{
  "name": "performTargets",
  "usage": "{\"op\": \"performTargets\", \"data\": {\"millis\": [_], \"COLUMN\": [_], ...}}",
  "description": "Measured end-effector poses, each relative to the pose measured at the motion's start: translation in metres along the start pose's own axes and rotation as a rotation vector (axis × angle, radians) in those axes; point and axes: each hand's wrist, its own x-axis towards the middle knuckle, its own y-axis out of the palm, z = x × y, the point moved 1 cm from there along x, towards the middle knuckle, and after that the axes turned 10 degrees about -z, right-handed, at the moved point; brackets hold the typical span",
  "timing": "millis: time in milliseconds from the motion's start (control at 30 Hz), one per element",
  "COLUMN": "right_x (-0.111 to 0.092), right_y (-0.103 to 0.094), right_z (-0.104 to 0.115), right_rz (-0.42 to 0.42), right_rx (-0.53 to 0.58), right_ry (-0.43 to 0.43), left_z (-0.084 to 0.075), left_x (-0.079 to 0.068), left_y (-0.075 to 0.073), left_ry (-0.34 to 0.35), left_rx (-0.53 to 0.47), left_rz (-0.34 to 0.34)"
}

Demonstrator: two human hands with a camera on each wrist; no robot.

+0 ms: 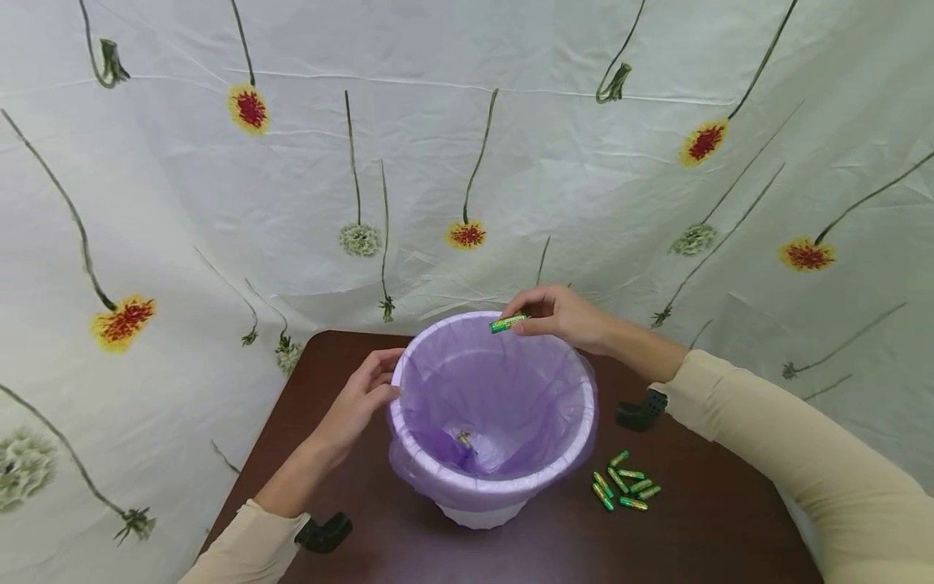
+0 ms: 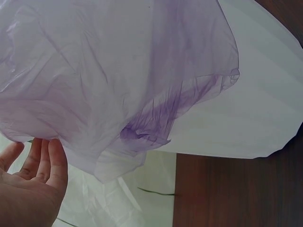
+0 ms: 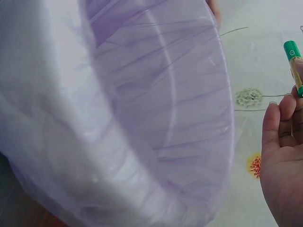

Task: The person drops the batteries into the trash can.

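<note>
A small green and yellow battery (image 1: 507,324) is pinched between the thumb and fingers of my right hand (image 1: 565,320), above the far rim of a white bin (image 1: 477,517). In the right wrist view the battery (image 3: 292,54) shows its green end, partly covered by the fingers. A thin purple bag (image 1: 467,373) lines the bin and folds over its rim. My left hand (image 1: 361,401) touches the bin's left rim. Fairly straight fingers (image 2: 57,161) rest against the bag's outer side in the left wrist view. Small yellowish items (image 1: 464,440) lie at the bag's bottom.
Several loose green and yellow batteries (image 1: 620,480) lie to the right of the bin on a dark brown table (image 1: 584,547). A white cloth (image 1: 423,162) with printed flowers hangs behind and beside the table. Black devices (image 1: 324,533) are worn at both wrists.
</note>
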Motion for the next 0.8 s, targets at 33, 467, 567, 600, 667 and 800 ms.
{"op": "performTargets", "data": {"millis": [33, 467, 567, 600, 667, 800], "right_x": [0.001, 0.009, 0.01, 0.01, 0.01, 0.007], "right_y": [0.0, 0.002, -0.001, -0.002, -0.005, -0.01], "right_z": [0.001, 0.001, 0.002, 0.002, 0.001, -0.002], "right_rz": [-0.001, -0.008, -0.031, -0.039, -0.055, -0.057], "right_rx": [0.001, 0.007, 0.021, 0.017, 0.004, 0.001], "right_ry": [-0.004, -0.009, -0.001, -0.003, -0.006, -0.01], "left_z": [-0.001, -0.002, -0.002, -0.002, -0.002, -0.001], "left_x": [0.0, -0.001, -0.002, -0.002, -0.002, -0.003], "left_y": [0.0, 0.001, 0.001, 0.002, 0.002, 0.002], "left_ry": [0.003, 0.015, 0.011, 0.008, 0.0, -0.012], "left_rx": [-0.002, -0.008, -0.009, -0.008, -0.003, -0.003], "left_rz": [0.002, -0.012, -0.016, -0.019, -0.023, -0.025]}}
